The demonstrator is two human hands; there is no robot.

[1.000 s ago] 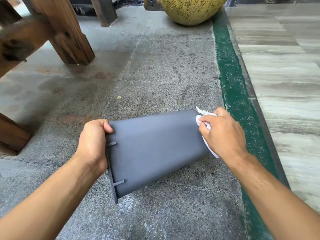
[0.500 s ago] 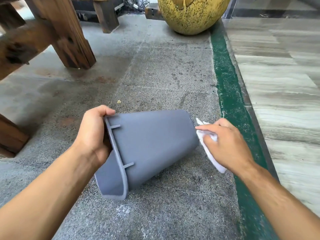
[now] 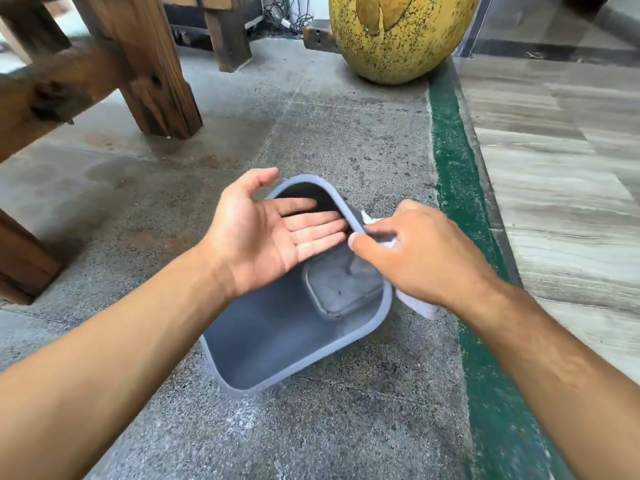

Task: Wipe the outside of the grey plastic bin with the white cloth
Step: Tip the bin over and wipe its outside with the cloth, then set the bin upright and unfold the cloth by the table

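Note:
The grey plastic bin (image 3: 277,341) stands on the speckled floor with its mouth tipped toward me, so I look down at its inner bottom. My left hand (image 3: 273,233) hovers over the opening, palm up and fingers straight, holding nothing. My right hand (image 3: 422,254) is at the bin's right rim and grips the white cloth (image 3: 419,306), pressing it against the outer right wall. Part of the cloth sticks out above and below the hand. The outside of the bin is mostly hidden.
Thick wooden table legs (image 3: 156,81) stand at the left and back. A large yellow speckled pot (image 3: 398,32) sits at the back. A green painted strip (image 3: 464,202) and a raised pale tiled step (image 3: 554,168) run along the right.
The bin has been turned from lying on its side to mouth-up toward me. My left hand let go of the rim and opened. My right hand with the cloth moved to the right rim.

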